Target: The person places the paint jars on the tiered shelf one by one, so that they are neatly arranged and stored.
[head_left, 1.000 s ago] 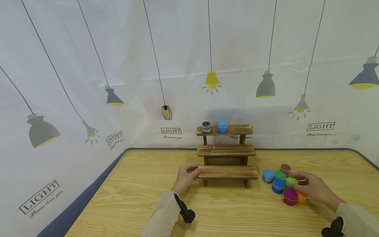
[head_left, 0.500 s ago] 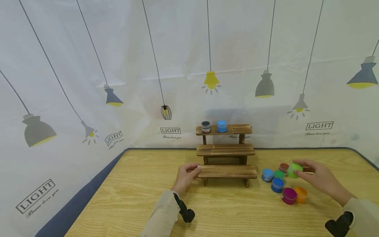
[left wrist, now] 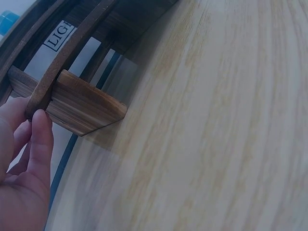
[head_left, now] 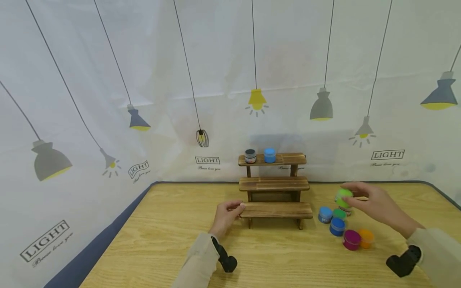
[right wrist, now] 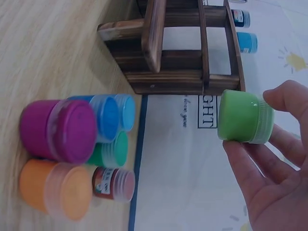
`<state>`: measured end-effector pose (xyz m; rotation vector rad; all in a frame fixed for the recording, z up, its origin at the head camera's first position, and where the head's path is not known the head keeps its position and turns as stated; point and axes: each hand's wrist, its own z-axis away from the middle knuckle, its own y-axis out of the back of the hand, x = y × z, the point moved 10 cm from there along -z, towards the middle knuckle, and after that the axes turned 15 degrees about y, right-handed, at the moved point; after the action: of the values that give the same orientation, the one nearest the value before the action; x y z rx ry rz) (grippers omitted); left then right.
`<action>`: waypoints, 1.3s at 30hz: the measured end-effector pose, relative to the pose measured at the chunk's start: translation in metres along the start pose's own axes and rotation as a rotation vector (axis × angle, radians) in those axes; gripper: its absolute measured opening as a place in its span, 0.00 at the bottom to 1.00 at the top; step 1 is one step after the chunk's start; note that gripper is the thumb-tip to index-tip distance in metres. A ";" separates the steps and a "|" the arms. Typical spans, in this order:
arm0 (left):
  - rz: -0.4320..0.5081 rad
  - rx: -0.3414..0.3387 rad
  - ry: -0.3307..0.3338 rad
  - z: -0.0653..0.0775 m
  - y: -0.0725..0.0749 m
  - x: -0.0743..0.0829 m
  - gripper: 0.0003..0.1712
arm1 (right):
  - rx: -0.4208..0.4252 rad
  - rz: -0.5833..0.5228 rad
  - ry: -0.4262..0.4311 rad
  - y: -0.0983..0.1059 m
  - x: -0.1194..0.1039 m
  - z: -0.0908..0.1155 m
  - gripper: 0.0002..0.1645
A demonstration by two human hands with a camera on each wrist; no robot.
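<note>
A three-tier wooden stand stands at the middle of the table. My left hand pinches the left end of its lowest shelf between thumb and fingers, as the left wrist view shows up close. In my right hand is a light green paint jar, held between thumb and fingertips above the loose jars. On the top shelf sit a black-lidded jar and a light blue jar. The middle shelf and lowest shelf bear no jars.
Right of the stand, several jars cluster on the table: light blue, green, dark blue, purple, orange and brown-red. A white curtain printed with lamps hangs behind the table.
My right hand has lifted the light green jar out of the cluster, carrying it up and then left toward the stand. My left hand has stayed at the lowest shelf's end.
</note>
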<state>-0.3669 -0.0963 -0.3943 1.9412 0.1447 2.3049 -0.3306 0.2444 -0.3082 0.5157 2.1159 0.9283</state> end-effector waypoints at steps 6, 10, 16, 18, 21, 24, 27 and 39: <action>0.006 -0.008 -0.003 0.000 -0.001 0.000 0.17 | -0.019 -0.054 0.018 -0.005 -0.015 -0.015 0.26; 0.011 -0.012 -0.003 0.000 -0.001 0.000 0.17 | -0.016 -0.068 0.028 -0.009 -0.025 -0.024 0.25; 0.015 -0.011 -0.003 0.000 -0.001 0.000 0.18 | -0.017 -0.063 0.079 -0.018 -0.040 -0.039 0.23; 0.014 -0.009 -0.009 0.000 -0.001 0.001 0.18 | -0.021 -0.076 0.097 -0.020 -0.044 -0.045 0.23; 0.007 -0.005 -0.004 0.000 -0.001 0.000 0.18 | -0.018 -0.089 0.110 -0.023 -0.050 -0.054 0.23; 0.010 -0.007 0.000 -0.008 0.000 -0.006 0.18 | -0.002 -0.113 0.137 -0.025 -0.055 -0.063 0.23; 0.019 -0.010 0.013 -0.020 0.002 -0.018 0.18 | 0.016 -0.122 0.159 -0.028 -0.056 -0.070 0.23; 0.000 0.010 0.026 -0.024 0.003 -0.025 0.19 | 0.077 -0.126 0.127 -0.032 -0.046 -0.104 0.25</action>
<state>-0.3864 -0.1027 -0.4228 1.9162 0.1586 2.3345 -0.3831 0.1487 -0.2637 0.3658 2.2774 0.8299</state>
